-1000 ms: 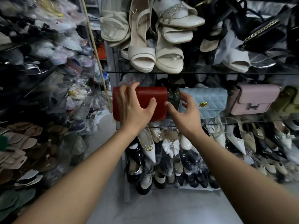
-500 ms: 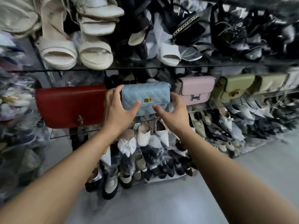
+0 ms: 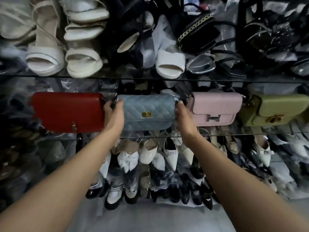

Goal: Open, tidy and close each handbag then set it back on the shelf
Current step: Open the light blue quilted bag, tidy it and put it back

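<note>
left hand (image 3: pixel 115 114): the left end of the blue handbag (image 3: pixel 148 113) is gripped, fingers curled behind it.
right hand (image 3: pixel 184 117): the right end is gripped by curled fingers.
blue handbag: held between both hands at the shelf (image 3: pixel 234 135), flap closed.
red handbag (image 3: pixel 68 112): just left of the left hand.
pink handbag (image 3: pixel 215 108): just right of the right hand.

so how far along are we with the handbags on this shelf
Possibly done: the red bag sits closed on the shelf. In hand: the left hand and right hand grip the blue quilted bag by its ends, gold clasp still fastened. To do: the pink bag and green bag, both closed.
</note>
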